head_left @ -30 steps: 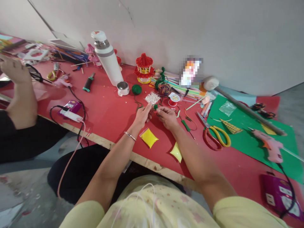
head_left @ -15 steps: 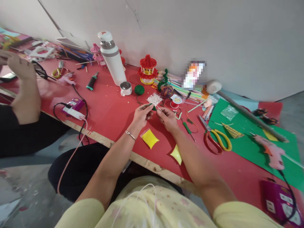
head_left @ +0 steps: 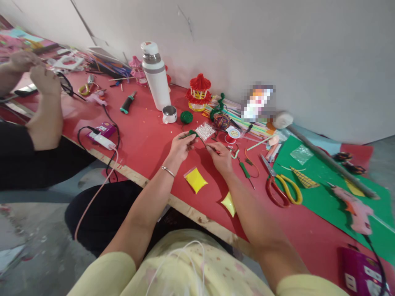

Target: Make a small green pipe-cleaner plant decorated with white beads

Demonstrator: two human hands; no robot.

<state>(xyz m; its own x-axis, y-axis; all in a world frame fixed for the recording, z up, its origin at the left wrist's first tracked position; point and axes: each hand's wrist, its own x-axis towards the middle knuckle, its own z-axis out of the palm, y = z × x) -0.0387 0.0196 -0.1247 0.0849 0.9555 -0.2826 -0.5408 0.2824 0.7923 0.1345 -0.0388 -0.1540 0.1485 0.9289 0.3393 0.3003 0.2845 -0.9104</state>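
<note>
My left hand (head_left: pixel 180 147) pinches a small piece of green yarn work (head_left: pixel 193 133) between thumb and fingertips, just in front of a clear bag of white beads (head_left: pixel 205 131). From that piece a dark strand of yarn (head_left: pixel 201 140) runs to my right hand (head_left: pixel 221 158), whose fingers are closed on its end. Whether a thin tool also sits in the right hand is hidden. Below the hands lie a bright yellow packet (head_left: pixel 196 180) and a paler yellow packet (head_left: pixel 228 204), the latter beside my right forearm. A green yarn ball (head_left: pixel 186 117) rests behind.
A white bottle (head_left: pixel 156 82), a cup (head_left: pixel 169 114) and a red pavilion model (head_left: pixel 199 92) stand at the back. Scissors (head_left: pixel 279 187), a green-handled tool (head_left: pixel 245 169) and a glue gun (head_left: pixel 354 207) lie to the right. At left, another person's hands (head_left: pixel 45 80) are busy.
My hands have drawn apart, and the strand between them now shows stretched. The thin pale shaft earlier seen at my right fingertips is no longer visible. The view has shifted slightly left.
</note>
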